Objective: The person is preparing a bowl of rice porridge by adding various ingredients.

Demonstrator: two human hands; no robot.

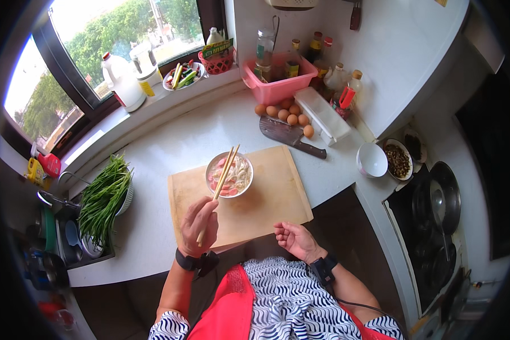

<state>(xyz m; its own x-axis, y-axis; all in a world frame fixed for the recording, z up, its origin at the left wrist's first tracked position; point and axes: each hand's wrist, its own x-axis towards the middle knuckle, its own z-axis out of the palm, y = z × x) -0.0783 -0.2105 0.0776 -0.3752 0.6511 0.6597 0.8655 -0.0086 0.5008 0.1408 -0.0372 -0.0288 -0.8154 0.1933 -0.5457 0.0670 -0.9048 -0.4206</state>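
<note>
My left hand (199, 225) grips a pair of pale chopsticks (225, 174), whose far ends reach over a white bowl (250, 187). Pale noodles (240, 170) and pink slices fill the bowl, which stands on a wooden cutting board (276, 187). My right hand (298, 241) is at the board's near right edge, palm up with the fingers loosely curled and nothing seen in it. Both wrists carry a dark band with a small box.
Brown eggs (292, 119) and a cleaver (284, 131) lie behind the board. Green stalks (106, 199) fill a basket at the sink on the left. An empty bowl (372, 160) stands right, near a stove with a pan (450, 199). A pink bin (276, 87) holds jars.
</note>
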